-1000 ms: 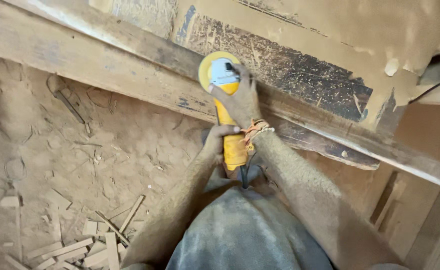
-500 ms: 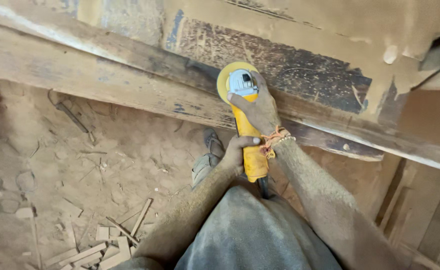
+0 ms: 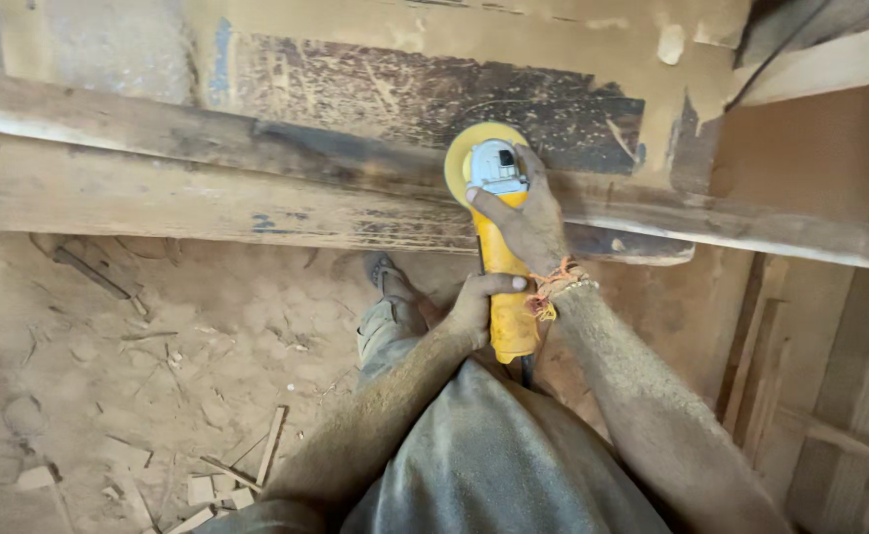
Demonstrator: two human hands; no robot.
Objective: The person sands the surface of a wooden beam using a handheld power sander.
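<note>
**Two-Handed Grip on an Angle Grinder at a Plank Edge**

A worn bench (image 3: pixel 375 89), its dark top scratched and dusted, spans the upper view. A long weathered plank (image 3: pixel 158 193) is laid along the near edge of the bench, overhanging a sawdust-covered floor (image 3: pixel 108 346) strewn with wood offcuts (image 3: pixel 212 485).

A yellow angle grinder (image 3: pixel 502 267) is held crosswise to the plank, its yellow disc (image 3: pixel 459 158) set against the plank's upper face, apparently so that the surface is abraded flat.

The right hand (image 3: pixel 523 218) is closed over the grinder head, presumably to press and steer the disc; an orange thread band (image 3: pixel 553 287) is worn at its wrist. The left hand (image 3: pixel 474 307) is wrapped around the rear of the body, apparently to steady the tool. A sandalled foot (image 3: pixel 385 277) is planted on the floor below the plank.
</note>
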